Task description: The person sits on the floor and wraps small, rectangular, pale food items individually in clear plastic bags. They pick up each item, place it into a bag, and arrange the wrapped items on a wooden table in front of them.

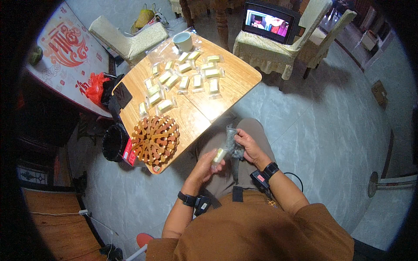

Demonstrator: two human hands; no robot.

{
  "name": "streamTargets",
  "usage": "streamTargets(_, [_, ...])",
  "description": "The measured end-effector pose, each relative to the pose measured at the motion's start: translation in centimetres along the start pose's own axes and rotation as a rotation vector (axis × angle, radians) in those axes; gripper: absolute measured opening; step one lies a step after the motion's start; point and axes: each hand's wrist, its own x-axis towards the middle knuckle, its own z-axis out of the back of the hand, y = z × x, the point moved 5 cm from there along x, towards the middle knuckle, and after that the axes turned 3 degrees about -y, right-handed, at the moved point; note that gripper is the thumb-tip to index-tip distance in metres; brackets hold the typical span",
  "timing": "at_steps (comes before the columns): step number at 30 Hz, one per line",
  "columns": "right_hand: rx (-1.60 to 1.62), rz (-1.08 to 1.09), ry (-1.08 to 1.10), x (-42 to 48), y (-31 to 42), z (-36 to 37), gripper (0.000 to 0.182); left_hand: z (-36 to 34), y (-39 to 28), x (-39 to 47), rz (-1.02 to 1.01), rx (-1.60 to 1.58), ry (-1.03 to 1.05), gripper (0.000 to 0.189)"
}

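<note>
My left hand holds a small pale yellow wrapped bar over my lap. In my right hand is a crumpled grey translucent plastic piece, its lower part against my fingers. The two held things are close together; whether they touch is hard to tell. In front of me, several similar clear-wrapped bars lie spread over the wooden table. A round brown wooden lattice mat rests at the table's near left corner.
A light blue-green cup stands at the table's far corner. A black phone-like device lies at the left edge, above a black-lined bin. A tablet with a lit screen stands on a cloth-covered chair.
</note>
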Motion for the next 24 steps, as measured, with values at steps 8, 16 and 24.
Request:
streamTargets(8, [-0.008,-0.061,0.135,-0.7,0.2,-0.8,0.035,-0.9,0.4,0.0,0.151,-0.132,0.074,0.034])
streamTargets(16, [-0.073,-0.095,0.190,-1.0,0.4,-1.5,0.028,-0.6,0.4,0.3,0.183,-0.158,0.118,0.032])
streamTargets(24, [-0.145,-0.053,0.152,-0.4,-0.4,-0.4,0.024,-1.1,0.3,0.2,0.168,-0.067,0.125,0.029])
